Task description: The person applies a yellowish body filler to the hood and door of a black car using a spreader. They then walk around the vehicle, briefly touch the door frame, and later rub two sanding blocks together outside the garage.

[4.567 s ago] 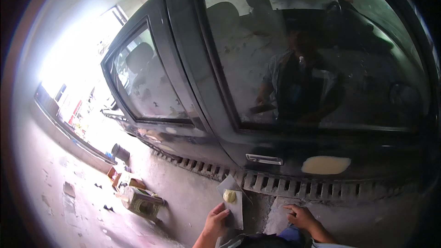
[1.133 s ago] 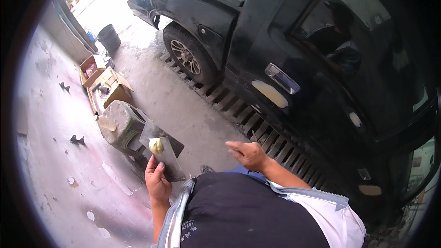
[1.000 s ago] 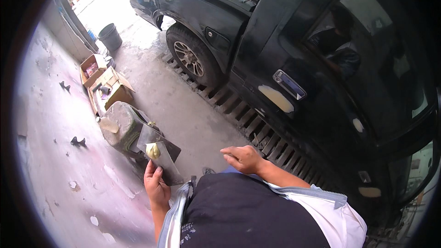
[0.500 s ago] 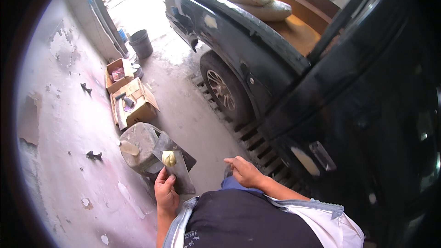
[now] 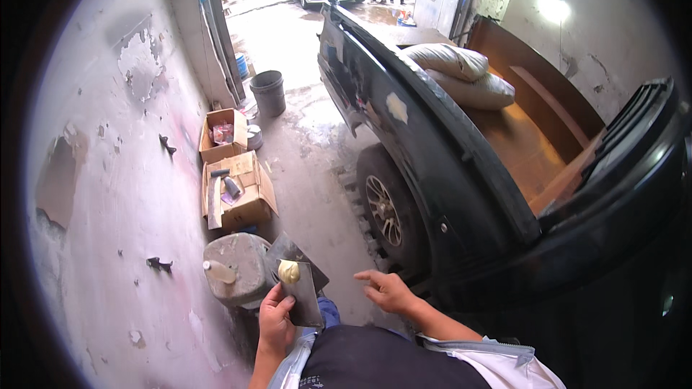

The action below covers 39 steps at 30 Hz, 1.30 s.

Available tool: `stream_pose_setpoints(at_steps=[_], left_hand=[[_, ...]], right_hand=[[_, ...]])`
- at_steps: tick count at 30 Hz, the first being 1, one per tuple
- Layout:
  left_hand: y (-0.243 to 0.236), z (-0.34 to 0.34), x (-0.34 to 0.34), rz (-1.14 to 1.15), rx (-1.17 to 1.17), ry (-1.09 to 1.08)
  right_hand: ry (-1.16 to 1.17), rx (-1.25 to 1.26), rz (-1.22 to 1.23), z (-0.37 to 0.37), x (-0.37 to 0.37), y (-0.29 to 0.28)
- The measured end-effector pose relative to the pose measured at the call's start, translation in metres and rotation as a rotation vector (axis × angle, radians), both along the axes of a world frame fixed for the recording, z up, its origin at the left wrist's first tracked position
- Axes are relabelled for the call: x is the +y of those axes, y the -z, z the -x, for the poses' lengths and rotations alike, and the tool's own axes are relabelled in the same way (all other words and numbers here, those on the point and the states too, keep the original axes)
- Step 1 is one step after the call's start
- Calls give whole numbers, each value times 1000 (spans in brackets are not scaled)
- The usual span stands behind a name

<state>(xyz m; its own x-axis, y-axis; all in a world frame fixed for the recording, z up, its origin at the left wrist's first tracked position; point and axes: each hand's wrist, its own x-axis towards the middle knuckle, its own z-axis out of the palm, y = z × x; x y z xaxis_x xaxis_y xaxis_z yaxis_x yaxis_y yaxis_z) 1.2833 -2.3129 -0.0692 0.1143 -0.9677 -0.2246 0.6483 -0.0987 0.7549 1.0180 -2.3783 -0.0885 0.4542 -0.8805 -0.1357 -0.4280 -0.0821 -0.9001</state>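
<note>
Yellowish paste [image 5: 289, 271] sits in a lump at the upper end of the near plate [image 5: 308, 301], a thin grey sheet in your left hand [image 5: 276, 319]. Your left fingers are closed on its left edge, thumb in front; those behind are mostly hidden. A second plate [image 5: 291, 246] shows at an angle behind the first, partly covered; whether you grip it too cannot be told. Your right hand [image 5: 390, 293] is half open left of the dark truck [image 5: 432, 155], index finger stretched out, the others loosely curled; nothing shows in it, though its palm is out of view. Past the plates, the stool [image 5: 252, 263] carries a cloudy bottle [image 5: 219, 271]. The truck's cab is dark and cut off at the right.
</note>
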Motion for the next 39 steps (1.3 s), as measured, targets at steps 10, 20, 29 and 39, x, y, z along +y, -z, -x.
stream_pose_setpoints(at_steps=[10,20,29,39], left_hand=[[15,-72,-166,106,28,75],[9,-139,-298,60,41,139],[21,-147,-434,32,8,155],[-2,-152,-571,-25,4,75]], right_hand=[[90,-25,196,-73,-135,24],[62,7,-15,-130,-255,18],[137,-75,6,-157,-408,51],[-71,-146,26,-179,-599,29]])
